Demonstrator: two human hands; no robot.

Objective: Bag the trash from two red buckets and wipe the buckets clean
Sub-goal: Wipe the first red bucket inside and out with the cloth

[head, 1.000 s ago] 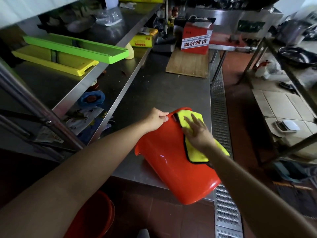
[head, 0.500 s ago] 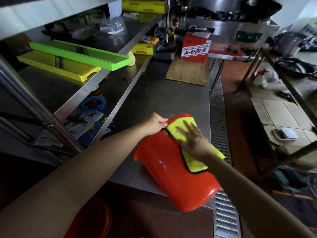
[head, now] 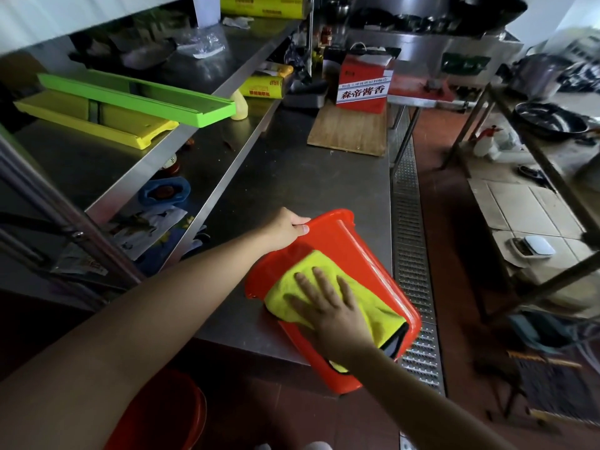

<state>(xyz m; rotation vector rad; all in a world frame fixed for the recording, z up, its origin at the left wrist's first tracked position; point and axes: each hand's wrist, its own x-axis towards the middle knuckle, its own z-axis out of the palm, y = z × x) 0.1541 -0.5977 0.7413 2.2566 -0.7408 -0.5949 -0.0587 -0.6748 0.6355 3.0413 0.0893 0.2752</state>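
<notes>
A red bucket lies on its side at the near edge of the steel counter, its base hanging over the edge toward me. My left hand grips the bucket's rim at the far end. My right hand presses a yellow cloth flat against the bucket's outer wall, fingers spread. A second red bucket stands on the floor at the lower left, partly hidden behind my left arm.
Steel shelves on the left carry green and yellow trays. A wooden board and a red box sit farther along the counter. A metal floor grate runs along the counter's right side.
My right hand has slid the yellow cloth from the bucket's rim down toward its base. The left hand keeps its grip on the rim.
</notes>
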